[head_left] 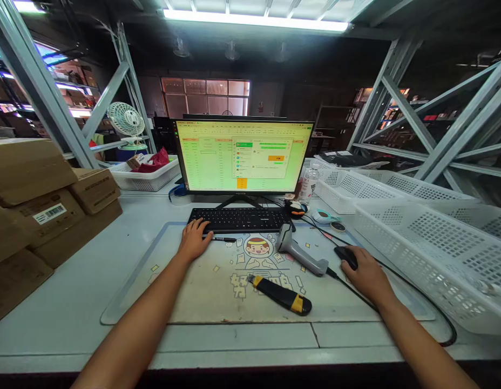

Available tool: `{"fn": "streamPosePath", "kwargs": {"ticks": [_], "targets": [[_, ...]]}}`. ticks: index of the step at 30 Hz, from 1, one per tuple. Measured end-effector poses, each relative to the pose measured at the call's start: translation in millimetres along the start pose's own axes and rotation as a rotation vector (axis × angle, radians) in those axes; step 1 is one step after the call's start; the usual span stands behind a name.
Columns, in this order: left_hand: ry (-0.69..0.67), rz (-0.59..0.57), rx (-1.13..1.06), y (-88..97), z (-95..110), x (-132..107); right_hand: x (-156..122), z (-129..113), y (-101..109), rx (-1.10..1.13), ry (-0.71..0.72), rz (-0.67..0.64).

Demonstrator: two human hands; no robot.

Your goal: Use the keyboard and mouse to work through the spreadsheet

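Observation:
My left hand (195, 239) rests with fingers spread on the left end of a black keyboard (242, 220). A black pen (224, 239) lies just right of its thumb. My right hand (367, 272) is curled over a black computer mouse (346, 257) at the right of the desk mat (202, 292). Between my hands lie a grey barcode scanner (301, 253) with a cable and, closer to me, a black and yellow utility knife (279, 295). Behind the keyboard a monitor (210, 162) shows a spreadsheet with a chat window over it.
Cardboard boxes (43, 237) are stacked at the left. White plastic baskets (416, 259) line the right side, and another basket (151, 178) stands back left near a fan (126, 119). A bottle (309, 183) and a tape roll (337, 226) sit right of the monitor. Metal rack posts frame the desk.

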State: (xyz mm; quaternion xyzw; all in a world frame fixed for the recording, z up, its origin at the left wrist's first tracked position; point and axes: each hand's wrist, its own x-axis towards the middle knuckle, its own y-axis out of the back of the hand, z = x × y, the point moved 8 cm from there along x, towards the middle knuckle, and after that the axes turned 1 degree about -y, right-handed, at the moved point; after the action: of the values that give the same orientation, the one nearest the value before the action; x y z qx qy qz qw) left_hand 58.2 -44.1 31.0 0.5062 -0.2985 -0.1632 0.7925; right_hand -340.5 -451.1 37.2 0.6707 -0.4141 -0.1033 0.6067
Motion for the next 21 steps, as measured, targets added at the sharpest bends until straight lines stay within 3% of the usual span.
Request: {"fn": "streamPosePath", "kwargs": {"ticks": [21], "targets": [[-0.009,-0.002,0.015,-2.2,-0.9,0.6,2.1,4.6,-3.0,0.009,0.022,0.048]]}}
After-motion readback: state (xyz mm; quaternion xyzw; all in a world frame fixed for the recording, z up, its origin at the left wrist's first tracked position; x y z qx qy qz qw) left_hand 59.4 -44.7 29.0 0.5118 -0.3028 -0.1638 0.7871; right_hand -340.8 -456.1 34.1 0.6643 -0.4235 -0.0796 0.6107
